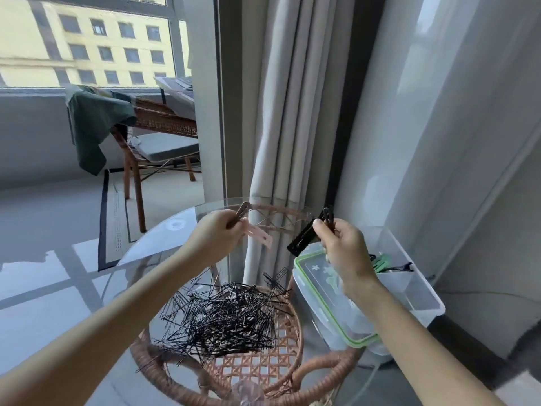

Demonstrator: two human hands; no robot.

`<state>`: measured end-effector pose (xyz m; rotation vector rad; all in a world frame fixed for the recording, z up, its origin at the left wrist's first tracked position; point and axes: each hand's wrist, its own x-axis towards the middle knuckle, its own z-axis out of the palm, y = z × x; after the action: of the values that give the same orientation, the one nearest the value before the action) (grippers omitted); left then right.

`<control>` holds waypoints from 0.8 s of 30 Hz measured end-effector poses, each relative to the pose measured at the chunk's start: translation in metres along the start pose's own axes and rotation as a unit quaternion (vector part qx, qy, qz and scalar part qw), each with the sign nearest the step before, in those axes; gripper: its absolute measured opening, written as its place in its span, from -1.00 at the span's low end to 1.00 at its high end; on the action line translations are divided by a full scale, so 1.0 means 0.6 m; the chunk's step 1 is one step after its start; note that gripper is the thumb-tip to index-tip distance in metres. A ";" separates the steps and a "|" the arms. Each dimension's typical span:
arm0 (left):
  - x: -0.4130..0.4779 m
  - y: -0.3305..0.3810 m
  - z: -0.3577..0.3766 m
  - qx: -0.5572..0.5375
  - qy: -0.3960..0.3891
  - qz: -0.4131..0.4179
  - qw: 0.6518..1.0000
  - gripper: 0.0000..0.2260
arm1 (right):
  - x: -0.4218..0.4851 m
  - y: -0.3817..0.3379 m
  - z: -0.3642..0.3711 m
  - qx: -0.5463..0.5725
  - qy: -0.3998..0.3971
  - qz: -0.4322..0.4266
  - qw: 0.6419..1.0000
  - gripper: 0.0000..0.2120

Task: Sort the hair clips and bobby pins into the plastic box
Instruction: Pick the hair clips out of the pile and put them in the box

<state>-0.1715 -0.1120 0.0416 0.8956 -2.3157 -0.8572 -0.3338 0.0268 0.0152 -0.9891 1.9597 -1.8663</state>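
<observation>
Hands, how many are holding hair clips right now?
2. The left hand holds brown and pink clips; the right hand holds black clips above the plastic box.

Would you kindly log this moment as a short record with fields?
left hand: holds brown clip and pink clip
right hand: holds black clips
bobby pins: loose pile on glass table
plastic box: open, green clips inside
lid: leaning on box

A home, by the look of it: upper left, a rattan chair (152, 136) on a glazed balcony, grey curtains (292, 112) at centre, a round glass-topped wicker side table (164, 230) below.
</observation>
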 end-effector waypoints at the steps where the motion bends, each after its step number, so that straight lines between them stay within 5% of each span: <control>1: 0.010 0.021 0.016 -0.046 -0.021 -0.009 0.999 -0.74 | 0.010 -0.006 -0.026 -0.032 0.041 -0.011 0.999 -0.56; 4: 0.044 0.093 0.076 -0.139 -0.077 -0.022 0.987 -0.75 | 0.045 -0.012 -0.101 -0.153 0.173 -0.029 0.973 -0.62; 6: 0.067 0.139 0.124 -0.142 -0.113 -0.018 0.983 -0.75 | 0.066 -0.002 -0.132 -0.233 0.191 -0.003 0.954 -0.74; 11: 0.114 0.196 0.208 0.078 -0.209 0.038 0.974 -0.80 | 0.084 0.019 -0.155 -0.388 -0.017 0.088 0.917 -0.75; 14: 0.129 0.199 0.221 0.162 -0.248 0.071 0.953 -0.73 | 0.084 0.016 -0.179 -0.403 -0.038 0.077 0.911 -0.80; 17: 0.129 0.203 0.219 0.134 -0.244 0.102 0.955 -0.63 | 0.082 0.009 -0.221 -0.448 -0.004 0.050 0.893 -0.82; 20: 0.121 0.199 0.215 0.086 -0.238 0.100 0.962 -0.58 | 0.077 0.012 -0.256 -0.522 -0.055 0.086 0.847 -0.87; 24: 0.111 0.177 0.211 0.056 -0.225 0.097 0.968 -0.57 | 0.061 0.017 -0.263 -0.530 -0.067 0.077 0.842 -0.82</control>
<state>-0.3388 -0.0513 0.0468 0.5427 -2.8101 -0.9255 -0.4604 0.1257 0.0374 -1.0735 2.8655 -0.4646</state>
